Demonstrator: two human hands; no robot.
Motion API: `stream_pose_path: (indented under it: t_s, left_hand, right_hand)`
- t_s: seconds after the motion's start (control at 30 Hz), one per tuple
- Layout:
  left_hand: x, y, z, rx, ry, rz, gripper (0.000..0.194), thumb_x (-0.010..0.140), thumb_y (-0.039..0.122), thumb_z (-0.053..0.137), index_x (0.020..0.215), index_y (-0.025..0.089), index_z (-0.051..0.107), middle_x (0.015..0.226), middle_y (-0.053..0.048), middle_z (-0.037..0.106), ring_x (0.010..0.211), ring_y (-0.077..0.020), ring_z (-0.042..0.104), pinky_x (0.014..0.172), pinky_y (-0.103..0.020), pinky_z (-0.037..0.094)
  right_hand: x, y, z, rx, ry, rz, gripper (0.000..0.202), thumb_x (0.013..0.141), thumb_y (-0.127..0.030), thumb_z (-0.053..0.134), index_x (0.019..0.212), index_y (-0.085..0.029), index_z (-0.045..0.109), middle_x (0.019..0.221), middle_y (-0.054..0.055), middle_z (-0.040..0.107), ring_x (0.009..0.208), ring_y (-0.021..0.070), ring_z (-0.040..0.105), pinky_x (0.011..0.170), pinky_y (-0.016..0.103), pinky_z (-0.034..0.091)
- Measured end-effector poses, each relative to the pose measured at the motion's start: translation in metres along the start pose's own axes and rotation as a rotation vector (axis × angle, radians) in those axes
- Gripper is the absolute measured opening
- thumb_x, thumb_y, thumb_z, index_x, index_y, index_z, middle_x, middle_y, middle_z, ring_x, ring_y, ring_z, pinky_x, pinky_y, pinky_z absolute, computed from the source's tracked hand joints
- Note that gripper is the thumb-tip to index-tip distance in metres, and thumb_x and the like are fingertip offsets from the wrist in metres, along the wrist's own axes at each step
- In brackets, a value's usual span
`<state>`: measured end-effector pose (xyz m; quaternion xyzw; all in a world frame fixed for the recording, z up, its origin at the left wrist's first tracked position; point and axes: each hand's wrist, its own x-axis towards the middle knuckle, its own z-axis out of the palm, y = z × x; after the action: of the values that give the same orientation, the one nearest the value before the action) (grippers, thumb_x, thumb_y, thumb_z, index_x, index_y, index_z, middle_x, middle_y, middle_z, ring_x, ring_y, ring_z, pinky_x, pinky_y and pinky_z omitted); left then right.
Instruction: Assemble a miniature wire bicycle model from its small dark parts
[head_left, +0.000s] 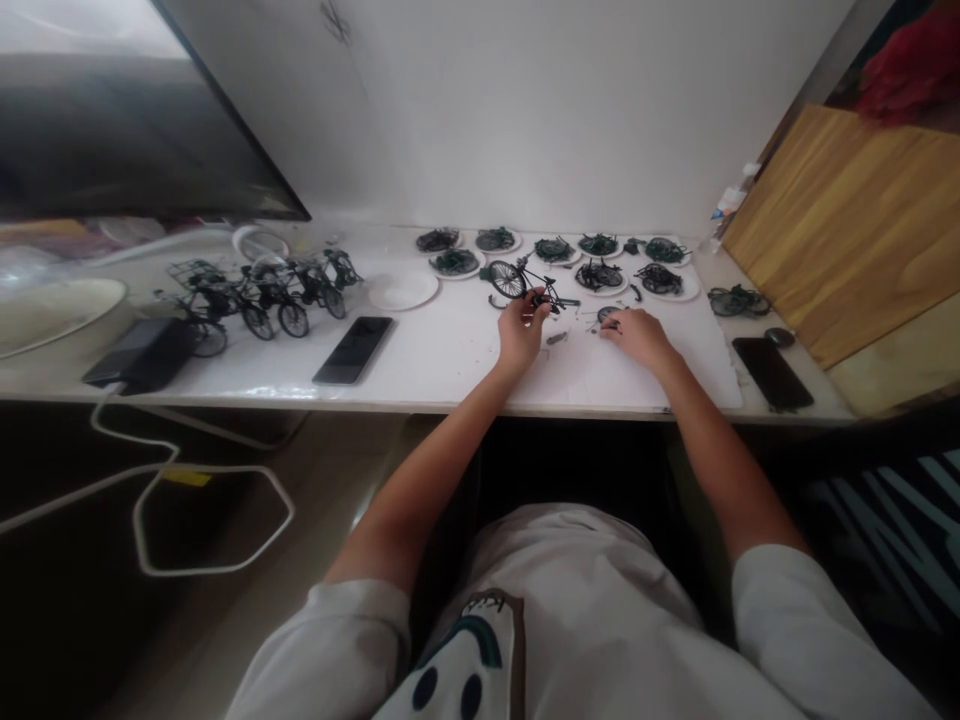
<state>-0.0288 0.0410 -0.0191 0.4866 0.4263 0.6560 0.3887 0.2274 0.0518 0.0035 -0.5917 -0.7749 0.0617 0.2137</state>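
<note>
My left hand [523, 325] is closed on a dark model bicycle [511, 279], tilted above the white tabletop, with one wheel showing at its upper left. Lower and to the right, my right hand [637, 335] is closed at a small dark wheel [606, 314] near the table surface; its fingertips are pinched together there. A small loose grey part [557, 338] lies between the two hands. Behind them, white plates hold dark bicycle parts, among them a plate with a wheel and frame pieces [600, 275].
Several assembled model bicycles [277, 295] stand at the left, beside a black box with a white cable [142, 355]. A phone [354, 350] and a white plate [403, 290] lie left of my hands. Another dark phone [772, 372] rests at the right, near a wooden board [847, 230].
</note>
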Motion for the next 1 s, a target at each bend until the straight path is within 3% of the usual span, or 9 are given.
stream_pose_path:
  t_s: [0.13, 0.23, 0.4, 0.5, 0.73, 1.0]
  left_hand:
    - [0.0, 0.001, 0.001, 0.131, -0.041, 0.082, 0.038, 0.089, 0.036, 0.087, 0.123, 0.018, 0.081, 0.113, -0.012, 0.084, 0.095, -0.0223, 0.078, 0.085, -0.03, 0.059]
    - [0.001, -0.002, 0.001, 0.198, -0.098, 0.14, 0.036, 0.092, 0.033, 0.083, 0.124, 0.016, 0.08, 0.113, -0.013, 0.085, 0.089, -0.0203, 0.078, 0.083, -0.03, 0.06]
    - [0.002, -0.006, 0.001, 0.178, -0.233, 0.132, 0.038, 0.092, 0.037, 0.082, 0.122, 0.013, 0.08, 0.101, -0.013, 0.085, 0.08, -0.0182, 0.076, 0.073, -0.027, 0.059]
    - [-0.002, -0.003, 0.003, 0.178, -0.324, 0.132, 0.045, 0.091, 0.042, 0.083, 0.124, 0.012, 0.081, 0.089, -0.01, 0.083, 0.075, -0.0175, 0.074, 0.067, -0.025, 0.056]
    - [-0.017, 0.008, 0.014, 0.127, -0.442, 0.149, 0.048, 0.089, 0.051, 0.088, 0.118, 0.014, 0.083, 0.089, -0.01, 0.081, 0.078, -0.0204, 0.075, 0.07, -0.029, 0.058]
    - [-0.022, 0.016, 0.017, 0.114, -0.431, 0.163, 0.046, 0.086, 0.056, 0.09, 0.105, 0.015, 0.083, 0.083, -0.008, 0.079, 0.08, -0.0225, 0.076, 0.067, -0.029, 0.058]
  right_hand:
    - [-0.005, -0.01, 0.0, 0.014, 0.03, 0.001, 0.016, 0.096, -0.036, 0.078, 0.103, -0.023, 0.082, 0.096, 0.011, 0.081, 0.085, 0.0254, 0.069, 0.076, 0.034, 0.048]
    - [-0.008, -0.019, -0.003, 0.208, 0.092, 0.003, 0.03, 0.099, -0.049, 0.072, 0.104, -0.02, 0.077, 0.092, 0.009, 0.077, 0.082, 0.0229, 0.066, 0.075, 0.031, 0.048]
    - [-0.01, -0.035, -0.006, 0.5, 0.275, -0.061, 0.045, 0.098, -0.067, 0.067, 0.099, -0.022, 0.071, 0.071, -0.002, 0.052, 0.067, 0.0168, 0.049, 0.067, 0.031, 0.04]
    - [-0.012, -0.045, -0.006, 0.68, 0.316, -0.096, 0.053, 0.096, -0.076, 0.067, 0.097, -0.024, 0.07, 0.071, -0.004, 0.043, 0.066, 0.0151, 0.042, 0.065, 0.031, 0.037]
    - [-0.02, -0.069, -0.004, 0.816, 0.251, -0.151, 0.064, 0.091, -0.087, 0.067, 0.099, -0.024, 0.071, 0.072, -0.003, 0.045, 0.064, 0.0146, 0.038, 0.059, 0.03, 0.031]
    - [-0.018, -0.066, 0.006, 0.868, 0.22, -0.113, 0.071, 0.087, -0.093, 0.066, 0.104, -0.025, 0.072, 0.081, 0.001, 0.059, 0.067, 0.0153, 0.042, 0.06, 0.03, 0.035]
